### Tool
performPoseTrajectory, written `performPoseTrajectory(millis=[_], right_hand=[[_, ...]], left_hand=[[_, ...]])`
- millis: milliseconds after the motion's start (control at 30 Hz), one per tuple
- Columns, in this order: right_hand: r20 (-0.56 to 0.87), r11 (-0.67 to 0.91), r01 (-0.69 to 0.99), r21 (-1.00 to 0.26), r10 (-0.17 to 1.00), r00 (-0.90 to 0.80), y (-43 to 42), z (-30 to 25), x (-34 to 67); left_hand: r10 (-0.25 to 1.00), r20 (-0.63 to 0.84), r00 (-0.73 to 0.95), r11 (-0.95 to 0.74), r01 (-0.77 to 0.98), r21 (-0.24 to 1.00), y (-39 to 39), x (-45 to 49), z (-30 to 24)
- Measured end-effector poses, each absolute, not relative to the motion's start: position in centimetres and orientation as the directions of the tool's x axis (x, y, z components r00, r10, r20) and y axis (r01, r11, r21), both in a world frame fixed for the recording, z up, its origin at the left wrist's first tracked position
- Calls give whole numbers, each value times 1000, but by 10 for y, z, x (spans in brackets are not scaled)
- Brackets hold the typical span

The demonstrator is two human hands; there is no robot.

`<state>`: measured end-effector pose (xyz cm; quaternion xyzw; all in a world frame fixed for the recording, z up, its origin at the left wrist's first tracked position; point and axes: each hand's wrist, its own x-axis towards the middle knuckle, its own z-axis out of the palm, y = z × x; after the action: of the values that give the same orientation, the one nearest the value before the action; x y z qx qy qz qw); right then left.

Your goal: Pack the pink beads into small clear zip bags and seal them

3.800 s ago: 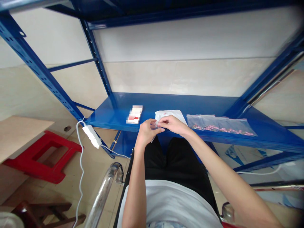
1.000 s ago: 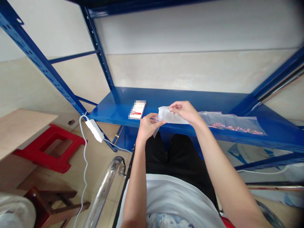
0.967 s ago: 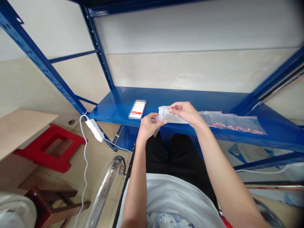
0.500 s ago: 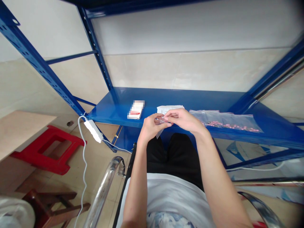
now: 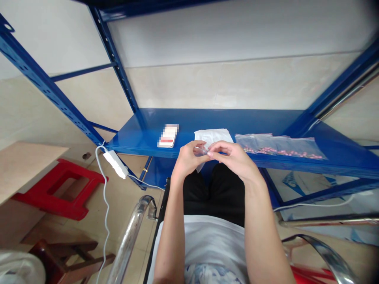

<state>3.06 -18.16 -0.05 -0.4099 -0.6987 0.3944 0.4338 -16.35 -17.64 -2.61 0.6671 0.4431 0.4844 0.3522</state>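
My left hand (image 5: 189, 159) and right hand (image 5: 231, 156) meet just above the front edge of the blue steel shelf (image 5: 225, 120), the fingers of both pinched closed on a small clear plastic bag (image 5: 201, 150) held between them. On the shelf lie a white paper sheet (image 5: 213, 136), partly under my hands and hanging over the edge, a zip bag of pink beads (image 5: 278, 145) to the right and a blurred white-and-red packet (image 5: 168, 136) to the left. Behind stands a pale tiled wall (image 5: 237, 85); at lower left, a white power strip (image 5: 115, 164) hangs by its cable above a tiled floor (image 5: 127, 215), near a red plastic stool (image 5: 59, 189) and a wooden board (image 5: 26, 165).
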Motion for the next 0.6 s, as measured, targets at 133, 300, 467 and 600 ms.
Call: performPoseTrajectory(millis=[133,300,467,600], right_hand=[[304,343,203,-917,931,-201,-182,-6,34],[268,283,143,-948,956,-116,-184,-7,38],[243,250,90,-964,966,-86,-186,-7,39],[256,261,60,-963,963,-83,-186,-7,37]], left_hand=[[928,334,163,-363,203,909,-179,-161,-24],[938,304,164,-323,101,941,-178,-162,-22],[949,274,155,-284,46,958,-177,-163,-20],[947,288,142,-295,34,955,-176,-163,-21]])
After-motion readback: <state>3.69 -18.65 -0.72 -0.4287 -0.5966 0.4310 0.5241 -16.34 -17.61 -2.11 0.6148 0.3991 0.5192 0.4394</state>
